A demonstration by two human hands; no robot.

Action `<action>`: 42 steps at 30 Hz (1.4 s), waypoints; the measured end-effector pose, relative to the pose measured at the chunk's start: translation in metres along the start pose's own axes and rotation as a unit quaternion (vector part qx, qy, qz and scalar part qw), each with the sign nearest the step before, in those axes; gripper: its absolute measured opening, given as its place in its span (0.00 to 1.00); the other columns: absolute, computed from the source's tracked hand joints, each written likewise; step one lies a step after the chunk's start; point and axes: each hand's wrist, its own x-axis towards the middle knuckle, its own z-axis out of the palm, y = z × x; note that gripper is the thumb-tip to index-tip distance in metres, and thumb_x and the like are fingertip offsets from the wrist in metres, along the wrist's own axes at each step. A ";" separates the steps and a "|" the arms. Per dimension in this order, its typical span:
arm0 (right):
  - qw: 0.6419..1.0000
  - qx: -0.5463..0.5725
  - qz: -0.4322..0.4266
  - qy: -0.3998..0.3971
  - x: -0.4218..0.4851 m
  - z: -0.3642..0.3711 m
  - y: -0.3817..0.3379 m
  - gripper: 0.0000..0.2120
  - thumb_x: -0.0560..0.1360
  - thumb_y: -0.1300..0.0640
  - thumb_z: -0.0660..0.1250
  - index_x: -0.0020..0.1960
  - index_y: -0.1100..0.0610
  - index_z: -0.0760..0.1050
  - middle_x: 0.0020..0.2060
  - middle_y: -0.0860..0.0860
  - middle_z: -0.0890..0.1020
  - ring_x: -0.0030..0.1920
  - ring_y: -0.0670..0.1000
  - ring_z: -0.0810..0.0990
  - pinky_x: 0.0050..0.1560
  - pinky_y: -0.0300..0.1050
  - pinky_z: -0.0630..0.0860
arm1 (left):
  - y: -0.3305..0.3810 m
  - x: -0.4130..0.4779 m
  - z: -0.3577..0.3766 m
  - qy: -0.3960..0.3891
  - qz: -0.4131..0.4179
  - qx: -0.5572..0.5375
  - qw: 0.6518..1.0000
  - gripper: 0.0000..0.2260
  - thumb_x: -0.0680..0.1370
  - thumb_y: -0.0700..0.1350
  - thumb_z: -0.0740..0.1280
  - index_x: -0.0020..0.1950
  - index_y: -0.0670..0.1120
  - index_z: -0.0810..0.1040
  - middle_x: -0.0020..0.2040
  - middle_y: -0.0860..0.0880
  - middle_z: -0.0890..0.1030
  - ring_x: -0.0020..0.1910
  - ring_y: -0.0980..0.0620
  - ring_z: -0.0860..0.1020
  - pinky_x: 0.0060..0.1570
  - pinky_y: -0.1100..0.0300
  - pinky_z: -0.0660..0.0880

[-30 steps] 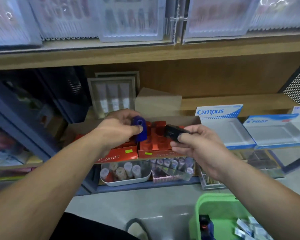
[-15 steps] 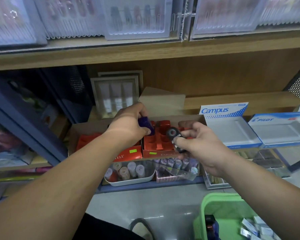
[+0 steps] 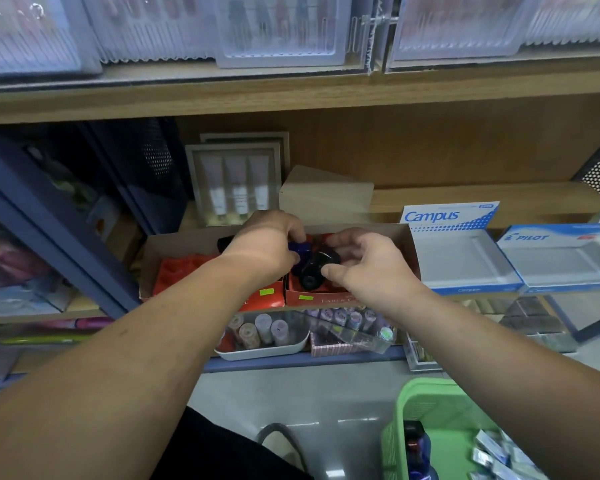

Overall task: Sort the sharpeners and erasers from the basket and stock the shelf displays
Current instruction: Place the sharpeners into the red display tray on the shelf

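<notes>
Left fingers (image 3: 293,233) are curled round the blue sharpener (image 3: 298,250), and the right thumb (image 3: 329,271) and fingers pinch the black sharpener (image 3: 314,268). Both pieces sit low over the red tray (image 3: 326,297), touching or nearly so. The left hand (image 3: 267,244) and right hand (image 3: 364,261) crowd the same corner of the box (image 3: 181,244), so I'd seat one at a time. Blue goes first, straight down into a moulded pocket, while black waits just clear. Line each body up with its pocket before letting go, since a tilted drop would likely jam or knock its neighbour. Whether the pockets below are free is hidden by the hands. More stock waits in the basket (image 3: 426,386), down by the right forearm.
</notes>
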 end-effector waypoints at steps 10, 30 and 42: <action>0.968 -0.208 -0.137 -0.015 0.009 0.020 0.008 0.14 0.73 0.60 0.76 0.57 0.50 0.84 0.52 0.49 0.80 0.53 0.49 0.79 0.60 0.44 0.75 | -0.003 -0.001 -0.011 -0.074 0.014 -0.013 0.997 0.17 0.81 0.37 0.65 0.64 0.53 0.83 0.60 0.52 0.82 0.53 0.53 0.79 0.51 0.64 0.73; 0.907 -0.396 -0.131 -0.054 -0.116 -0.106 0.064 0.18 0.72 0.41 0.71 0.60 0.42 0.74 0.44 0.39 0.79 0.44 0.44 0.81 0.47 0.49 0.79 | 0.079 -0.068 0.040 -0.162 0.247 0.024 0.955 0.10 0.79 0.50 0.71 0.59 0.52 0.84 0.45 0.55 0.85 0.43 0.60 0.81 0.47 0.63 0.79; 0.837 -0.337 0.259 -0.345 -0.174 -0.099 0.256 0.25 0.76 0.50 0.74 0.68 0.59 0.75 0.62 0.57 0.80 0.63 0.58 0.79 0.61 0.46 0.76 | 0.144 -0.118 0.228 -0.379 0.277 0.113 0.876 0.09 0.81 0.47 0.68 0.60 0.51 0.82 0.54 0.52 0.83 0.52 0.50 0.80 0.53 0.55 0.77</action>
